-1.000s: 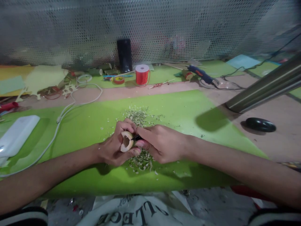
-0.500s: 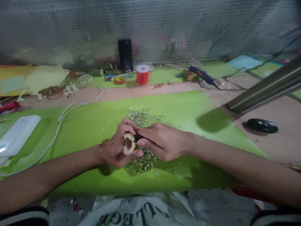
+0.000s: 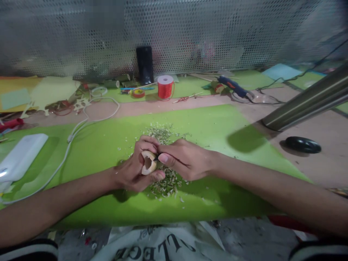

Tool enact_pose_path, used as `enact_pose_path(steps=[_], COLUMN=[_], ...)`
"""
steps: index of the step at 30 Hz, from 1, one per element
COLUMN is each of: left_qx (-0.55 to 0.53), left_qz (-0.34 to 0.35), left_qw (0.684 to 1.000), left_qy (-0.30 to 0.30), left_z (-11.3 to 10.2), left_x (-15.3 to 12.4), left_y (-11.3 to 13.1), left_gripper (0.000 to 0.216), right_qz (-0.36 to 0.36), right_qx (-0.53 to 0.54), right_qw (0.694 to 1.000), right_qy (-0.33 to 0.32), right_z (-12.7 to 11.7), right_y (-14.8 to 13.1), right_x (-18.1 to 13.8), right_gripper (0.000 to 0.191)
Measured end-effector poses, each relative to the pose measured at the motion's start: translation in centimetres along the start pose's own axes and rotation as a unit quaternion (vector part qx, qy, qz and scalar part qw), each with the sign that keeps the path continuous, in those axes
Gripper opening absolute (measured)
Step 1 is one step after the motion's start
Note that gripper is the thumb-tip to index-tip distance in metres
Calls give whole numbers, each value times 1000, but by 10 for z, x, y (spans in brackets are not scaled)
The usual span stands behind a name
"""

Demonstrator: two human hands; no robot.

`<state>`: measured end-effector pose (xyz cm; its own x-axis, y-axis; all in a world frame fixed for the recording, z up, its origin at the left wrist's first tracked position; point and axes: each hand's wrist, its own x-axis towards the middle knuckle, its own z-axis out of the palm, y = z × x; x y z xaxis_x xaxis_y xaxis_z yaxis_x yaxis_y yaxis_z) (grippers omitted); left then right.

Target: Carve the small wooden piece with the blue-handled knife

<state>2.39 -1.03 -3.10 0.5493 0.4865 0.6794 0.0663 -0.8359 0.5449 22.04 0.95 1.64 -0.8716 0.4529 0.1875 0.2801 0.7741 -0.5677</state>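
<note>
My left hand (image 3: 133,170) is closed around a short, hollow piece of bamboo (image 3: 146,168), pale and thick-walled, its open end turned toward me. The rim has an uneven, notched inner edge. In the fingers of my right hand (image 3: 187,159) is a small black blade (image 3: 157,157), mostly hidden by the thumb and forefinger. Its tip touches the bamboo's right side, at the rim. Both hands meet just above a heap of pale and greenish shavings (image 3: 167,181) on the green mat (image 3: 89,145).
Behind stand a red thread spool (image 3: 165,88) and a black phone (image 3: 145,65) leaning on the perforated screen. A blue glue gun (image 3: 233,86) lies back right, near a slanting metal post (image 3: 304,99) and a black oval object (image 3: 303,144). At left are a white power bank (image 3: 23,156) and cable (image 3: 65,152).
The bamboo piece has tilted and shifted slightly up and left in my left hand. My right hand has moved up a little, its wrist turned, and the blade stays against the rim.
</note>
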Motion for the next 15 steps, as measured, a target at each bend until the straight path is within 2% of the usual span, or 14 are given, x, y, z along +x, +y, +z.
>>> enact_pose_path(steps=[9,13,15], left_qx=[93,101,78], left_qz=[33,61,36], left_qw=[993,992,996], left_qy=[57,47,31], left_z=[5,3,2], left_x=[0,0,1], left_y=[0,-1,-1], left_gripper=[38,36,39], right_qz=[-7,-3,-2], right_qx=[1,-1,-13], right_qw=[1000,1000,1000], right_qy=[4,-2,5], right_z=[-3,-2,-2], right_y=[1,1,1], right_x=[1,1,0], right_gripper=[38,38,38])
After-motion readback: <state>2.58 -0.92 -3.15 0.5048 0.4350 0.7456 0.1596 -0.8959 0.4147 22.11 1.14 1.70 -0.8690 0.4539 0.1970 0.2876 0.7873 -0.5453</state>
